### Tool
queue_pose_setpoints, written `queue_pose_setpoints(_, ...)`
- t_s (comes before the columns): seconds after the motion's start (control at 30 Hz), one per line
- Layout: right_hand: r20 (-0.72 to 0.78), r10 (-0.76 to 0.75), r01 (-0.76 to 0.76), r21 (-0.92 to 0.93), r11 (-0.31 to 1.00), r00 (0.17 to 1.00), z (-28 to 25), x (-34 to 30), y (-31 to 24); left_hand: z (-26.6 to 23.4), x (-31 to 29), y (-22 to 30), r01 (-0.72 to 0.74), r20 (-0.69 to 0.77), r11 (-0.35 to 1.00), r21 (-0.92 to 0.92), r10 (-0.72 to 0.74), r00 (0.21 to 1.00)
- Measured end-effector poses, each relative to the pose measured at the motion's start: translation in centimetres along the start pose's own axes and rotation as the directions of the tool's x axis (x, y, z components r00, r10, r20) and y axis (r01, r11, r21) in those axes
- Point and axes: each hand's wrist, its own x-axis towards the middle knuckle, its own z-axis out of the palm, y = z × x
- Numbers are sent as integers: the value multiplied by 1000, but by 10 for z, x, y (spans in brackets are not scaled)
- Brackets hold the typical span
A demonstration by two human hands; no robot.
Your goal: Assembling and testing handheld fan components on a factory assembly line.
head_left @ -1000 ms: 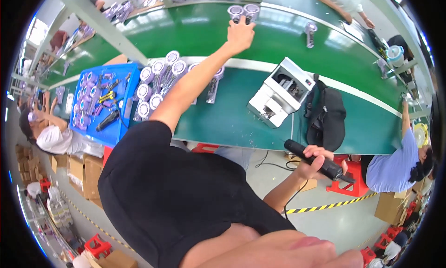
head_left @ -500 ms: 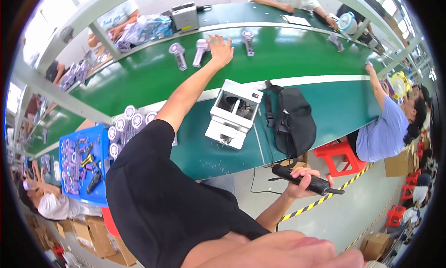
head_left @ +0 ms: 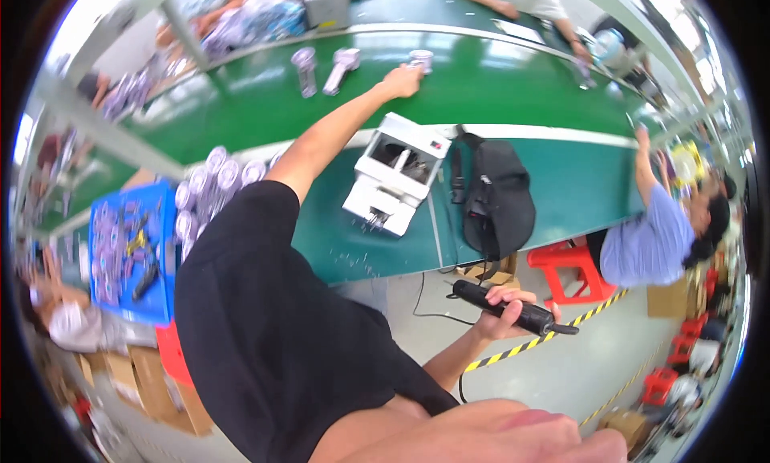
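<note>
My left arm stretches out over the green conveyor belt (head_left: pixel 497 70). My left hand (head_left: pixel 399 83) lies on the belt with curled fingers, right next to a short silver cylindrical part (head_left: pixel 420 58); whether it grips the part is unclear. Two more silver parts (head_left: pixel 305 66) stand further left on the belt. My right hand (head_left: pixel 501 314) hangs low beside my body over the floor, closed around a black corded power screwdriver (head_left: pixel 513 312).
A white box-shaped machine (head_left: pixel 397 174) and a black bag (head_left: pixel 499 202) sit on the near green table. Left of them are several silver cylinders (head_left: pixel 210 178) and a blue crate (head_left: pixel 132 250) of parts. A seated co-worker in blue (head_left: pixel 646 242) and a red stool (head_left: pixel 571 270) are at the right.
The view has swung, so the table and crate sit further left. My left hand stays stretched out on the belt by the silver parts. My right hand still holds the screwdriver.
</note>
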Motion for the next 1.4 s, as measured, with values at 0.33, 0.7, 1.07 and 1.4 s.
queue_pose_setpoints(0.33, 328, 37, -77, 109, 991, 944, 39, 26, 3, -54, -313, 80, 293, -325, 901, 319, -187, 927)
queue_pose_setpoints(0.7, 397, 35, -119, 190, 974, 917, 142, 35, 25, -37, -432, 58, 268, -579, 952, 146, -137, 803)
queue_pose_setpoints(1.07, 547, 58, -72, 3, 997, 835, 204, 11, 63, -52, -442, 54, 194, -595, 979, 70, -115, 796)
queue_pose_setpoints(1.4, 548, 214, -193, -96, 976, 809, 219, 22, 75, -38, -476, 95, 182, -608, 983, -5, -148, 780)
